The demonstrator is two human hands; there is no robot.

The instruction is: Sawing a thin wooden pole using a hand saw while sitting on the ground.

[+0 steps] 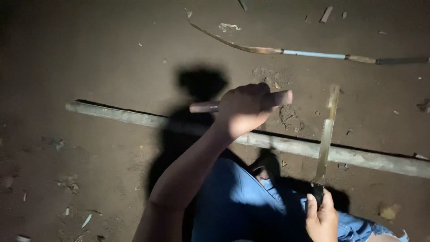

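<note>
L hand [244, 112] is raised w/ arm bent, fingers closed around a short wooden stick [280, 99]. R hand [321, 217], low, grips the long blade [326, 134], which rests across the pole [134, 117] on the dirt floor [89, 67].

The left hand [244, 112] is gripping a short stick [242, 103] above a long pole [134, 117]. The right hand [321, 219] is holding a long blade [326, 139] across it.

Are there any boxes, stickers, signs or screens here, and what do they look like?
None in view: no package, label, sign or screen.
Left hand: grips a short brown stick.
Right hand: holds a long flat blade by its dark handle.
Long grey pole: lies across the brown dirt floor.
</note>
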